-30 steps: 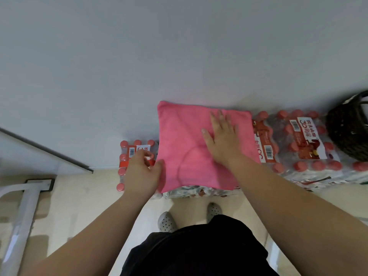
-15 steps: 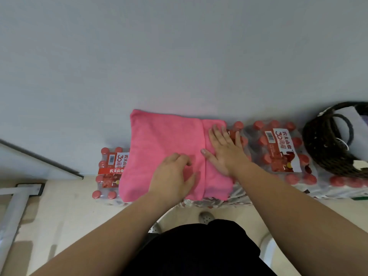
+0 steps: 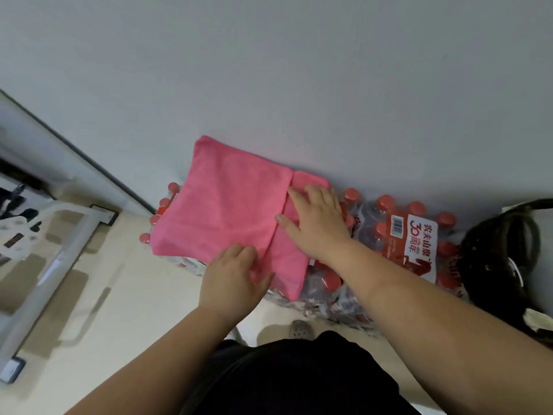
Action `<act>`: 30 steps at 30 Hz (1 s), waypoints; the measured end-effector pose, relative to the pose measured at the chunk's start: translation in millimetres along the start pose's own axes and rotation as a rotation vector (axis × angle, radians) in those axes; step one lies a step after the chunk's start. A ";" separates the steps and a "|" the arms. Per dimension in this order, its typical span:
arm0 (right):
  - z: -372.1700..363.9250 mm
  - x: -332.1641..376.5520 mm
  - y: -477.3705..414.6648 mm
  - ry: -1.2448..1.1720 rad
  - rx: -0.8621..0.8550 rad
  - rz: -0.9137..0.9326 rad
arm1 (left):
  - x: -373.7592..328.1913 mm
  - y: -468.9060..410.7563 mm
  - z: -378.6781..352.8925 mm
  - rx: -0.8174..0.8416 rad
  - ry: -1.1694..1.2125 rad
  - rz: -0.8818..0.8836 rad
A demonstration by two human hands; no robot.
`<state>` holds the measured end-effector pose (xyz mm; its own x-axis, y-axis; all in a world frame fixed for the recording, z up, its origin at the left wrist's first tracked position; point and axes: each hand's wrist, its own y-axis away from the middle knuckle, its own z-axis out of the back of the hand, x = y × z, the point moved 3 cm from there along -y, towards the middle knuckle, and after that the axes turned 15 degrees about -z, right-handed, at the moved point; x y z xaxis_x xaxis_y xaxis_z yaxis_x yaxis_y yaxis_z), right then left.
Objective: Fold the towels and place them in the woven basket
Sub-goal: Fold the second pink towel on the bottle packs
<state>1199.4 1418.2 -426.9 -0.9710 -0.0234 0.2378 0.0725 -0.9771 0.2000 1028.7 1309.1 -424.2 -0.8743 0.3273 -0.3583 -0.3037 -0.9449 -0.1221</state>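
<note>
The pink towel (image 3: 227, 211) lies on top of shrink-wrapped packs of bottles (image 3: 371, 232) pushed against the grey wall (image 3: 269, 70), well left of the woven basket (image 3: 490, 259). One layer of it is folded over from the left; its edge runs from far to near and leaves a narrow strip of the lower layer bare on the right.

The right hand (image 3: 320, 223) presses flat on that strip at the far right corner, fingers straight and a little spread, thumb pointing left along the fold edge. The left hand (image 3: 233, 280) rests on the towel's near edge, fingers bent onto the folded layer; whether it pinches the cloth I cannot tell.

The clear plastic wrap of the packs holds bottles with red caps (image 3: 386, 202), and the pack on the right carries a red and white label (image 3: 419, 235). More red caps stick out from under the towel's left side.

The dark basket stands at the right edge on the packs. White scraps show at its rim; what is in it cannot be made out.
</note>
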 end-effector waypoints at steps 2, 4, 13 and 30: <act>3.4 3.3 -4.3 -0.010 -0.003 0.032 | -4.3 7.8 -4.3 -0.002 -0.011 0.037; 4.7 7.9 -9.6 -0.023 0.013 0.041 | -5.6 11.2 -7.6 0.016 -0.040 0.070; -5.8 15.2 -13.4 0.032 0.150 0.026 | -8.9 4.5 -15.8 -0.002 -0.054 0.151; 55.4 24.6 -11.3 -0.359 -0.095 0.059 | -17.8 -8.3 56.9 -0.128 0.304 0.239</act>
<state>1187.3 1440.4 -370.7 -0.8229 -0.0210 0.5677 0.0883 -0.9919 0.0912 1025.2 1311.2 -364.2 -0.7569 0.1013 -0.6456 -0.0393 -0.9932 -0.1098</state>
